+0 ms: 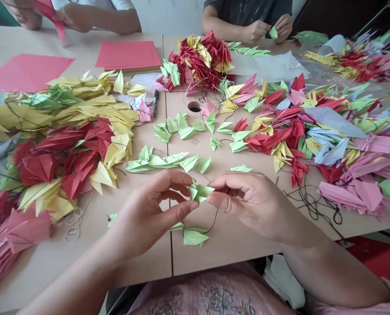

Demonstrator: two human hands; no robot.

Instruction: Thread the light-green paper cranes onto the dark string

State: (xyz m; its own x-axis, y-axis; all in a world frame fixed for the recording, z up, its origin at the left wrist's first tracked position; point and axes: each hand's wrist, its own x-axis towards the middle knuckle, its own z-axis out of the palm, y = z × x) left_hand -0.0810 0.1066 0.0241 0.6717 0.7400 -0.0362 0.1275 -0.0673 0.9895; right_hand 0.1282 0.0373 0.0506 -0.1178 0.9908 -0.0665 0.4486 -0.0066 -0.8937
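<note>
Both my hands pinch one small light-green folded paper crane (199, 191) above the table's near edge. My left hand (152, 210) grips it from the left with thumb and fingers closed. My right hand (247, 201) holds its right side between thumb and forefinger. A thin black thread (212, 222) hangs from the crane down to further green cranes (195, 237) lying on the table just below. More loose green cranes (165, 161) lie in a row just beyond my fingers.
Piles of red, yellow and pink paper cranes (66, 144) fill the left side, and a mixed heap (329, 127) fills the right. Red paper sheets (127, 54) lie at the back. Two other people's hands (267, 28) fold paper across the table. A black marker (155, 103) lies mid-table.
</note>
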